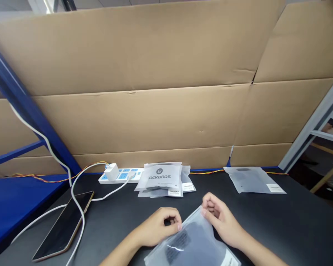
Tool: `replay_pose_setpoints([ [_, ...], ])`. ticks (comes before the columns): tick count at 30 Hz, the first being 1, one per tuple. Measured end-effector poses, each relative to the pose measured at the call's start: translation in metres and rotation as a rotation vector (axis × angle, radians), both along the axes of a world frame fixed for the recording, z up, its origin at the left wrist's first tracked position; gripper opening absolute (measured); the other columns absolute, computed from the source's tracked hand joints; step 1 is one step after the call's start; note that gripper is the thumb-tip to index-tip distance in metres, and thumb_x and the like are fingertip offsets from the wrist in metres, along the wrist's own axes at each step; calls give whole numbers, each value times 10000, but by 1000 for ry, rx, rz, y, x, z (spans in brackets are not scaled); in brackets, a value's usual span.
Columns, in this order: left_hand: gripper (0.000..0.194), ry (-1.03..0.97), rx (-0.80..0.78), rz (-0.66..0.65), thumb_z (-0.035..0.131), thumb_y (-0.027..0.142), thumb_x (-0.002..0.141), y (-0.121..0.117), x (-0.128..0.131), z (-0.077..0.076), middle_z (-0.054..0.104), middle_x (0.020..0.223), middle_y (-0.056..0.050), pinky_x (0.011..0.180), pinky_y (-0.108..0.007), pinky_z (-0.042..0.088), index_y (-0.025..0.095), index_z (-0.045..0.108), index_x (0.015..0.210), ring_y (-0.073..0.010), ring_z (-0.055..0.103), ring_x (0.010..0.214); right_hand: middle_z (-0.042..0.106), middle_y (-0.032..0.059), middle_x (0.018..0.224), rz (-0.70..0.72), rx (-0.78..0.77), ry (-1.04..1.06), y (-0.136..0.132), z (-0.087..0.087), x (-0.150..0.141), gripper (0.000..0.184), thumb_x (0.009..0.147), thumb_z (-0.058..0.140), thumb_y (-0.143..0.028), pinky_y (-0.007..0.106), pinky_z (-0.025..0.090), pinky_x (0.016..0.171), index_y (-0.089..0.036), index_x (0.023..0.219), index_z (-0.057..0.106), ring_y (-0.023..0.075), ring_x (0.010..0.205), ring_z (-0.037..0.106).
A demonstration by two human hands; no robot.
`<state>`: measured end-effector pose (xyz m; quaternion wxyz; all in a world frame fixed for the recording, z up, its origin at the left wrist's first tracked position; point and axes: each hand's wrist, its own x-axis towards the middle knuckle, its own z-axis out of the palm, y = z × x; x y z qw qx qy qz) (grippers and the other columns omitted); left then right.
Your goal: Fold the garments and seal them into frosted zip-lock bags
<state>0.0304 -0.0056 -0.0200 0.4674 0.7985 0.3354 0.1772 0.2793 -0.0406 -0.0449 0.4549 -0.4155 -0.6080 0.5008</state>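
Observation:
A frosted plastic bag (195,242) with a dark item inside and a white label at its lower right lies tilted at the front of the black table. My left hand (162,226) pinches the bag's upper left edge between thumb and forefinger. At the bag's top corner, my right hand (221,221) grips the edge with its thumb against curled fingers. The bag's bottom runs out of the picture. Beyond my hands sits a small pile of similar frosted bags (160,178), the top one printed OCKBROS. Another frosted bag (252,180) lies flat at the back right.
A white power strip (122,176) with a plugged-in charger (111,172) stands at the back left. White cables (78,203) cross a dark phone (65,225). A cardboard wall (161,122) closes off the back, between a blue post (30,99) and a grey post (312,125).

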Motion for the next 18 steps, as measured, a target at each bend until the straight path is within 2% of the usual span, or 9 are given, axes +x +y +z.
replay_pose_setpoints([
  [7, 219, 98, -63, -71, 630, 357, 881, 19, -31, 8, 599, 748, 17, 658, -217, 392, 176, 667, 764, -133, 510, 693, 421, -53, 774, -179, 64, 24, 21, -2, 37, 263, 943, 591, -432, 235, 332, 614, -240, 857, 433, 123, 671, 389],
  [13, 209, 182, -69, -158, 620, 346, 881, 22, -44, 11, 644, 731, 14, 715, -228, 428, 184, 651, 752, -149, 558, 731, 418, -54, 777, -183, 89, 31, 19, -4, 37, 239, 957, 569, -432, 234, 338, 612, -242, 868, 455, 121, 662, 391],
  [15, 208, 158, -102, -146, 630, 374, 884, 20, -42, 11, 657, 754, 10, 711, -228, 429, 184, 668, 809, -149, 567, 734, 429, -51, 785, -205, 110, 38, 18, -4, 34, 231, 959, 569, -428, 233, 349, 621, -242, 869, 465, 123, 671, 407],
  [18, 282, 38, -129, -110, 646, 438, 887, 14, -32, 8, 675, 889, -12, 719, -231, 429, 193, 693, 1019, -156, 566, 782, 452, -41, 800, -228, 152, 31, 15, -2, 29, 224, 958, 569, -431, 238, 373, 638, -238, 869, 499, 130, 693, 441],
])
